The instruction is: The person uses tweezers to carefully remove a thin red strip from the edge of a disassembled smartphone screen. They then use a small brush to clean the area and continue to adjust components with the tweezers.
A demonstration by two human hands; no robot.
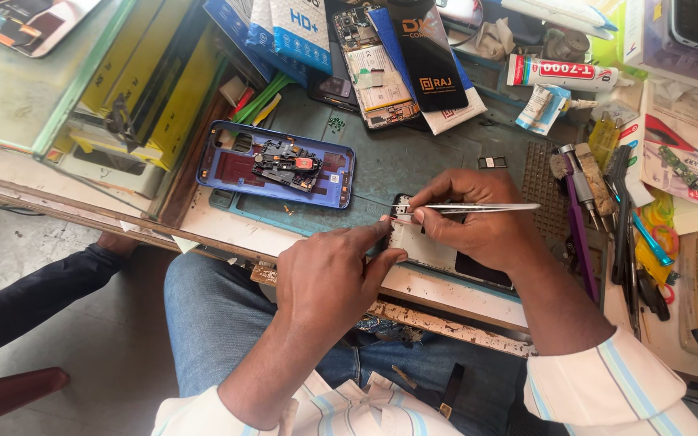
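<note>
Looking down from the head camera, a person sits at a messy work desk (478, 303) with both hands over an opened phone (434, 252). The phone lies flat near the front edge of the desk, just above the person's knees in blue jeans (212, 323). Most of the phone hides under the hands, so only its pale inside and a dark end show.

The right hand (478, 222) holds thin metal tweezers (478, 207). Its fingers are pressed together, pinching the tweezers near the tip. The tip touches a tiny pale part at the top corner of the phone.

The left hand (329, 278) rests on the phone's near side. Its first finger is stretched out and pushes down right beside the tweezer tip. Its other fingers are curled in, close together.

A blue phone back cover (220, 161) with a small circuit board (288, 165) in it lies well apart, up and to the left. A white glue tube (563, 73) lies at the top right. Screwdrivers and other tools (599, 202) lie in a row at the right.

I think the tiny part could slip out of the tweezers, because it is so small and the pinch is so light. It might bounce into the mess and get lost. The sharp tip could also scratch the phone if the hand shakes. The phone sits close to the desk edge, so a hard push might slide it off.
</note>
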